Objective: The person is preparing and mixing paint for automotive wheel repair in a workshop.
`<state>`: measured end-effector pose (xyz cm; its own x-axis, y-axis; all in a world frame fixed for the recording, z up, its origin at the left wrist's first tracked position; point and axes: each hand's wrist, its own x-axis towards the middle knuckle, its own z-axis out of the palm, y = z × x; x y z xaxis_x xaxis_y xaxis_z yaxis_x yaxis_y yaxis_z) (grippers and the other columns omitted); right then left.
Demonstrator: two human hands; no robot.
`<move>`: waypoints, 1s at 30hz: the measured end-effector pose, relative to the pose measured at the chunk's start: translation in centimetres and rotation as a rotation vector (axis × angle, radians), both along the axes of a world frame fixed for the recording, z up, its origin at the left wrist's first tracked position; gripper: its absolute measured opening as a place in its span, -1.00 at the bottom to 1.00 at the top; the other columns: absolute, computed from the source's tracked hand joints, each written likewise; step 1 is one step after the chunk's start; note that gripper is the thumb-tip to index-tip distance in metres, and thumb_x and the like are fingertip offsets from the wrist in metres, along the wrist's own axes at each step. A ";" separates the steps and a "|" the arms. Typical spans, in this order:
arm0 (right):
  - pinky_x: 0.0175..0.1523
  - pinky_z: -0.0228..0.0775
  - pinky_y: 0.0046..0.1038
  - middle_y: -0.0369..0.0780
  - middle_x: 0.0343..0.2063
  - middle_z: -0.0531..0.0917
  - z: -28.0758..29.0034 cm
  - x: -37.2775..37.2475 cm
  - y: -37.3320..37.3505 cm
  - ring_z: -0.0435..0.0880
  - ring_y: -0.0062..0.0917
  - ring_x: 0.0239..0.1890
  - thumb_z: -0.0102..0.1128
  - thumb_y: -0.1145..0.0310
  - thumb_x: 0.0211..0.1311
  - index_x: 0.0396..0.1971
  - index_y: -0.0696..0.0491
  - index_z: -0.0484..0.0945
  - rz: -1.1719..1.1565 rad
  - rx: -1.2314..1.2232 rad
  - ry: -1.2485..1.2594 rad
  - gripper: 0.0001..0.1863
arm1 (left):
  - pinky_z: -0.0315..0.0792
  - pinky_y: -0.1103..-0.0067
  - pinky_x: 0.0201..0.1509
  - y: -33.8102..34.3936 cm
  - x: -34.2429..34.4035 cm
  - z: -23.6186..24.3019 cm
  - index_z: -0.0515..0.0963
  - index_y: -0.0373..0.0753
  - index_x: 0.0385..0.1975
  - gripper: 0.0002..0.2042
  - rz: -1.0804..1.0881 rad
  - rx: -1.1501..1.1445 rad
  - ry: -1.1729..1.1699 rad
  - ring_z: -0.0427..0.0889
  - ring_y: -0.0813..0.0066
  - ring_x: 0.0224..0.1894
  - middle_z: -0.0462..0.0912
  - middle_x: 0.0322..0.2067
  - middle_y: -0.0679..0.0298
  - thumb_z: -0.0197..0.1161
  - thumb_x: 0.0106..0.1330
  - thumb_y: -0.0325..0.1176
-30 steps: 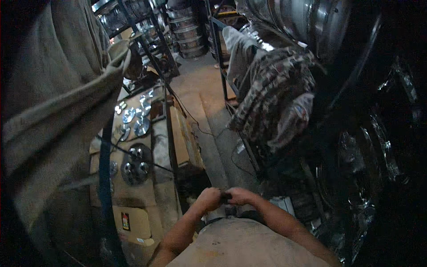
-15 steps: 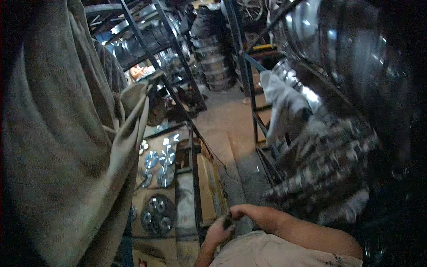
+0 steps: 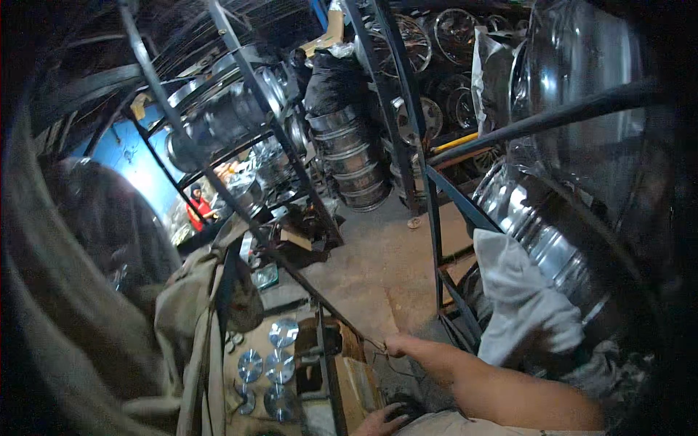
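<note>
My right hand is stretched forward at the lower middle, with its fingers drawn together. A thin dark cord runs up to it, and what lies inside the fingers is too small to tell. My left hand is low at the bottom edge, partly cut off. Its fingers bend against a dark object that I cannot identify. Left of my hands, several shiny metal discs lie on a brown cardboard-covered shelf within a dark metal frame.
A draped beige cloth hangs at the left. Large chrome wheel rims and a grey-white cloth fill the right. Stacked rims stand beyond the brown floor. Dark rack posts flank the passage. A person in red is far left.
My view has tilted up, showing more of the racks and far room. The beige cloth covers less of it. My hands have moved apart, the left one lower in the picture.
</note>
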<state>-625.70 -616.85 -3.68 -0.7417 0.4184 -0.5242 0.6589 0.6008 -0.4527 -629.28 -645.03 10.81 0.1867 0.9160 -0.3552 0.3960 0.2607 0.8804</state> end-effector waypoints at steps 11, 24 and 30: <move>-0.33 0.37 -0.20 -0.07 -0.50 0.61 -5.7 1.7 9.7 0.53 -0.27 -0.49 0.18 0.26 -0.02 -0.44 0.12 0.62 -0.195 -0.164 -0.166 -0.76 | 0.37 0.43 0.04 18.3 -18.4 0.6 0.36 -0.29 0.11 -0.54 0.211 0.192 0.209 0.50 0.30 -0.03 0.53 -0.04 0.16 0.17 0.30 -0.17; -0.35 0.33 -0.18 -0.11 -0.57 0.57 -1.9 -14.7 27.7 0.45 -0.30 -0.55 0.17 0.22 0.04 -0.49 0.10 0.63 -0.114 -0.305 -0.013 -0.77 | 0.40 0.44 -0.03 31.0 -30.3 -0.8 0.43 -0.26 0.04 -0.59 0.615 0.132 -0.093 0.52 0.33 -0.11 0.56 -0.13 0.18 0.19 0.29 -0.15; -0.35 0.32 -0.17 -0.12 -0.60 0.55 -2.5 -24.9 37.6 0.42 -0.31 -0.58 0.17 0.21 0.08 -0.51 0.09 0.63 0.132 -0.422 0.056 -0.76 | 0.41 0.45 -0.06 40.3 -33.0 -1.2 0.44 -0.24 0.03 -0.60 0.730 0.109 -0.200 0.52 0.36 -0.15 0.56 -0.16 0.21 0.19 0.29 -0.14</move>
